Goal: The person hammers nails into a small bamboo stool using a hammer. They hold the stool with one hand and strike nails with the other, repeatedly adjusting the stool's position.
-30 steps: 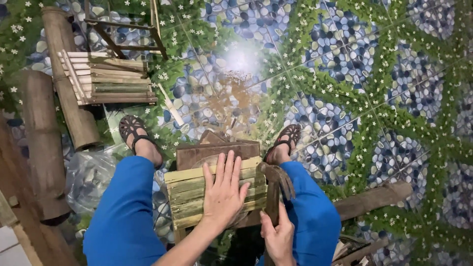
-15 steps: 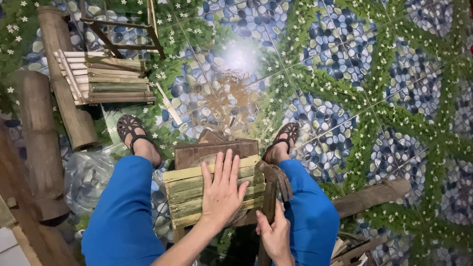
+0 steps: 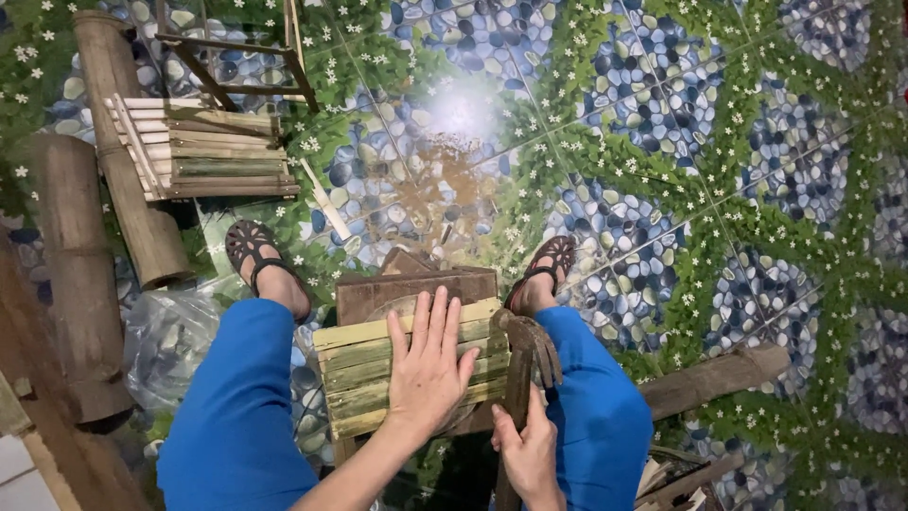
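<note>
Left hand (image 3: 427, 369) lies spread flat on the bamboo slats (image 3: 378, 378), pinning them to the wooden block (image 3: 416, 289), while right hand (image 3: 528, 454) grips what looks like a hammer (image 3: 526, 355) beside them.

Left hand (image 3: 427, 364) flat on panel of green split-bamboo slats (image 3: 397, 378), between blue-trousered knees, on top of brown wooden block (image 3: 416, 289). Right hand (image 3: 530, 454) just right of panel, gripping rusty claw hammer (image 3: 526, 364) at panel's right edge. Second slatted bamboo panel (image 3: 203, 151) far left, touching thick round bamboo poles (image 3: 123, 161). Rough wooden beam (image 3: 714, 378) on patterned pebble-print floor (image 3: 662, 142), near right.
</note>
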